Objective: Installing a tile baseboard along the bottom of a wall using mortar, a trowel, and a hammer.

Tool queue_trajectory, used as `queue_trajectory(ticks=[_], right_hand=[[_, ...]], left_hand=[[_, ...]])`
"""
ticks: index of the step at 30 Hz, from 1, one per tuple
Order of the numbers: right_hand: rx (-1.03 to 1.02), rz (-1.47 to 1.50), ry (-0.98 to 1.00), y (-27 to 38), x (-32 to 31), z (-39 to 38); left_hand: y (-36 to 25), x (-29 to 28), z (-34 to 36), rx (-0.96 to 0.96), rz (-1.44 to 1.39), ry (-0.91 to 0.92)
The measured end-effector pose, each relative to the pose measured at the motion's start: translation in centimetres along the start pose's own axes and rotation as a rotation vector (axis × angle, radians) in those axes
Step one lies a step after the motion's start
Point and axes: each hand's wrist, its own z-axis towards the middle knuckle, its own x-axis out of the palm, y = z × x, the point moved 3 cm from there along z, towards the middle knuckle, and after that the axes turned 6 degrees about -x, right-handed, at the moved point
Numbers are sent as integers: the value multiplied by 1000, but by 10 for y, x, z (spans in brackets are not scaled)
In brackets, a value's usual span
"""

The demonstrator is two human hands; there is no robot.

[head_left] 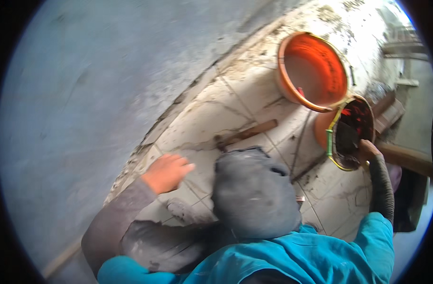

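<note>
At the right, my right hand [367,151] reaches over the near rim of a small orange bucket [323,128] with a yellow wire handle and green grip. Its fingers look closed, but what they hold is hidden. Dark grey material [349,137] shows inside that bucket. My left hand [168,173] hovers near the blue-grey wall, empty, with its fingers loosely apart. Between my arms rises a rounded shape in grey cloth [254,194], hiding part of the floor. A hammer-like tool [248,133] with a wooden handle lies beyond it on the tiles.
A larger orange bucket [313,71] holding greyish liquid stands beyond the small one. The wall [98,94] runs along the left. Dirty white floor tiles [240,99] carry splatters and debris. Wooden pieces [405,158] lie at the right, near a dark object [408,203].
</note>
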Motion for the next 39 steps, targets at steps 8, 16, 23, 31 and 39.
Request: queue_trajectory(ticks=[8,16,23,31,39], right_hand=[[180,-72,-426,-12,-4,-84],[476,-14,-523,-68,208,-172],[308,279,-634,46,189,-274],[-297,1374,-231,383,34,-99],[-518,1550,-119,503,-34,15]], left_hand=[[-5,5,-23,68,87,-10],[8,69,-64,193,127,163],[39,42,-94,274,162,59],[-48,-50,-144,402,117,-103],[-56,5,-163,249,100,-92]])
